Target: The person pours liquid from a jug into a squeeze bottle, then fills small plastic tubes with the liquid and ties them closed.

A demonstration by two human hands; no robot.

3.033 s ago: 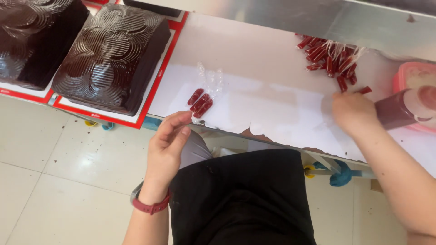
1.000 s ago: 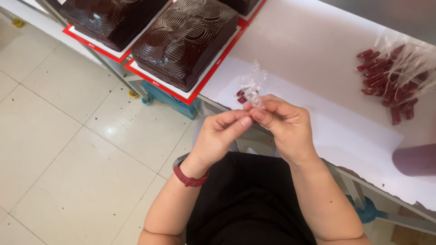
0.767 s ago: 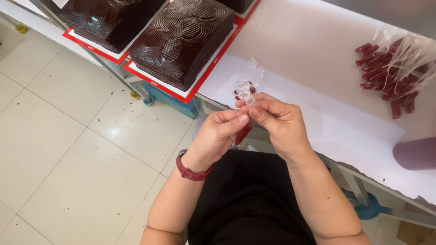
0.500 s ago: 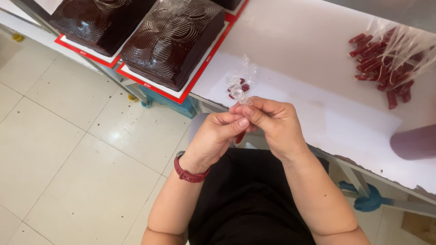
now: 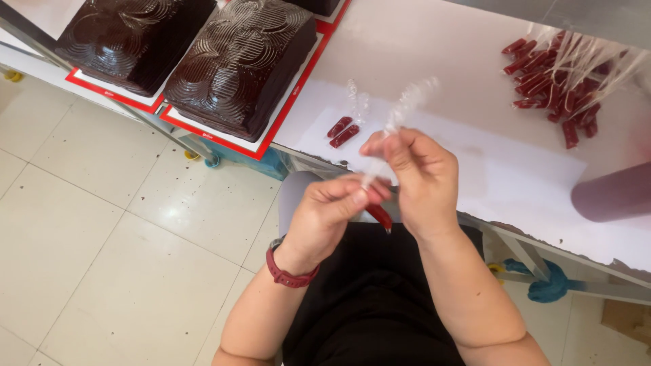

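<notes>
Wristband: a dark red band [image 5: 290,276] is sitting on the person's left wrist, nearest the camera, over black clothing.
Left hand: the left hand [image 5: 325,213] is pinching the lower end of a clear plastic wrapper [image 5: 400,115], thumb and fingers closed on it just above a small red piece [image 5: 381,217] that is poking out below the hand.
Right hand: the right hand [image 5: 413,176] is gripping the same wrapper a little higher, fingers curled around it, touching the left hand's fingertips.
Wrapper: the crinkled clear strip is rising up and to the right from between both hands, held in the air over the near edge of the tabletop [image 5: 434,54].
Wrapped pair: two red pieces in clear wrap [image 5: 342,130] are lying on a white sheet [image 5: 515,176] just beyond the hands.
Cylinder: a dull purple cylinder [image 5: 614,193] is lying at the right edge.
Cakes: two chocolate cakes [image 5: 237,61] on red-bordered white boards are sitting to the far left.
Pile: a heap of red wrapped pieces [image 5: 563,81] is lying at the far right.
</notes>
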